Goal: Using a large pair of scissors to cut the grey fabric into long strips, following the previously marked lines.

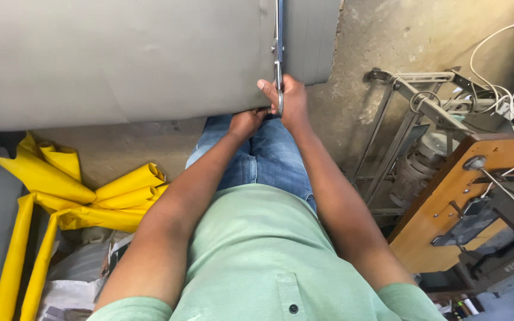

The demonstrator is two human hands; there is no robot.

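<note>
A large grey sheet of cloth (126,59) lies flat across the top of the view. My right hand (290,101) grips the handles of long metal scissors (278,41), whose blades run straight up along a cut line in the cloth. My left hand (246,122) holds the near edge of the grey cloth just left of the scissors, partly tucked under it. Below are my blue jeans (263,157) and green shirt (257,255).
Several rolled yellow sheets (90,196) lie on the floor at the left. A sewing machine on a wooden table (447,220) with a metal stand (411,113) and white cables stands at the right. The floor is bare concrete (406,35).
</note>
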